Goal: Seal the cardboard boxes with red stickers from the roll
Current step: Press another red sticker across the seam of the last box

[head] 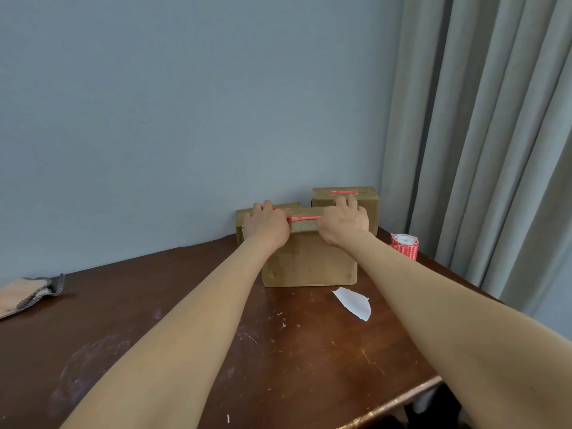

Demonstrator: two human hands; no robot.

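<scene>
A brown cardboard box [309, 261] stands on edge near the back of the dark wooden table [278, 351]. A red sticker [305, 217] lies along its top edge. My left hand [267, 226] lies over the top edge at the sticker's left end, fingers reaching past the far side. My right hand [345, 222] lies over the top at the sticker's right end in the same way. Behind on the right stands a second box [368, 209] with a red sticker [343, 192] on its top. The roll of red stickers [405, 245] stands at the table's right edge.
A torn white piece of backing paper [354, 302] lies in front of the box. A third box [240, 224] shows partly behind my left hand. A folded cloth [28, 294] lies at the far left. The blue wall and grey curtain [479, 150] close off the back and right.
</scene>
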